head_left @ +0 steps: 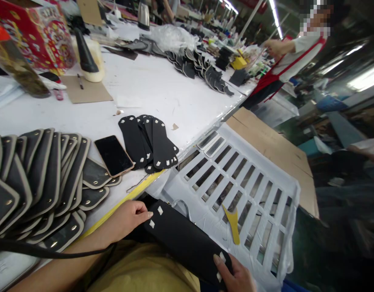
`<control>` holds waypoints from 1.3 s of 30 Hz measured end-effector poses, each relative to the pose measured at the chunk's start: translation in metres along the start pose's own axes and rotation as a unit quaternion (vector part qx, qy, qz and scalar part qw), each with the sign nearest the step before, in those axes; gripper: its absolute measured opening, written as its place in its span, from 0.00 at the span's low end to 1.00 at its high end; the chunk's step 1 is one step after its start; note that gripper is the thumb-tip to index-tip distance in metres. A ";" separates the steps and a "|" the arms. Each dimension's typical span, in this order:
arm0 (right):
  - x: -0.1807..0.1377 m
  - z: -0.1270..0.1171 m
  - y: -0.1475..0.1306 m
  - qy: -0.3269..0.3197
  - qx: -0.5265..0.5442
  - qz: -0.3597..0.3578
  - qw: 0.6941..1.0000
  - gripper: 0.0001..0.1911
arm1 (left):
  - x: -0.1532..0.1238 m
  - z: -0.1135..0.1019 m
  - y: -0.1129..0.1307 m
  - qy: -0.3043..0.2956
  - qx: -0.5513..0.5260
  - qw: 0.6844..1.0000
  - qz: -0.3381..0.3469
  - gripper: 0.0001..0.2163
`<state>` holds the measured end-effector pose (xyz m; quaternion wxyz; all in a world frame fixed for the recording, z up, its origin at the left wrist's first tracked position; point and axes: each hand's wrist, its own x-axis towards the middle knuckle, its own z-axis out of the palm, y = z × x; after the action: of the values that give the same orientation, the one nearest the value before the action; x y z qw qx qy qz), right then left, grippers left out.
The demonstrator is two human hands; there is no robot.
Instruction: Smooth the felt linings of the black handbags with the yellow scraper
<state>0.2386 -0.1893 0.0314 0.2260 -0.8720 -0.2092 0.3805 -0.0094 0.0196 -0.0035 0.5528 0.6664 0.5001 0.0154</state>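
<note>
My left hand (126,221) and my right hand (234,275) hold a long black leather strip (187,241) by its two ends, low over my lap. Small white tabs sit at each end of the strip. My left fingers pinch the near-left end beside the table edge. My right thumb presses the other end. A short stack of similar black strips (149,142) lies on the white table (150,89), with a black phone (114,155) to its left.
Several black padded pieces with pale edges (37,182) fan out at the left. A white slatted crate (235,178) with a yellow tool (233,223) stands right of the table, cardboard (272,150) behind it. A person in a red apron (284,61) works at the far end.
</note>
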 end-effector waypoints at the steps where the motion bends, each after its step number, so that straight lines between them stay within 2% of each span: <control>1: -0.001 0.000 -0.002 -0.001 0.008 0.001 1.000 0.19 | 0.001 0.001 0.000 0.000 0.010 1.000 0.001 0.16; 8: 0.001 -0.005 0.001 -0.028 0.021 -0.023 0.999 0.17 | 0.003 0.003 -0.001 0.000 0.105 0.994 0.017 0.17; 14: 0.001 -0.006 0.007 -0.038 0.034 -0.052 0.997 0.16 | -0.003 0.001 0.015 -0.002 0.181 0.983 0.027 0.16; 17: 0.000 -0.007 0.007 -0.030 0.023 -0.073 0.997 0.16 | -0.005 -0.002 0.023 0.002 0.247 0.968 0.050 0.15; 20: -0.001 -0.008 0.007 -0.021 0.007 -0.092 0.996 0.15 | -0.005 -0.005 0.030 0.037 0.321 0.939 0.115 0.11; 23: -0.001 -0.009 0.005 -0.027 -0.004 -0.096 0.995 0.15 | -0.007 -0.003 0.037 0.059 0.346 0.898 0.264 0.06; 26: -0.002 -0.012 0.002 -0.038 -0.007 -0.092 0.995 0.15 | -0.009 0.009 0.047 -0.014 0.356 0.839 0.412 0.04; 28: -0.003 -0.013 0.001 -0.035 -0.013 -0.096 0.995 0.15 | -0.009 0.022 0.053 -0.074 0.372 0.803 0.459 0.06; 30: -0.004 -0.013 0.000 -0.029 -0.023 -0.102 0.994 0.14 | -0.006 0.036 0.059 -0.111 0.387 0.783 0.474 0.12; 34: -0.006 -0.014 0.002 -0.028 -0.027 -0.107 0.994 0.14 | 0.000 0.053 0.064 -0.148 0.400 0.778 0.462 0.13; 39: -0.006 -0.023 0.017 -0.062 0.046 -0.091 0.993 0.19 | 0.004 0.056 0.059 -0.160 0.389 0.788 0.449 0.12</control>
<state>0.2557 -0.2123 0.0394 0.2861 -0.8127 -0.2834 0.4212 0.0634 -0.0114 0.0168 0.2498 0.9674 0.0126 -0.0400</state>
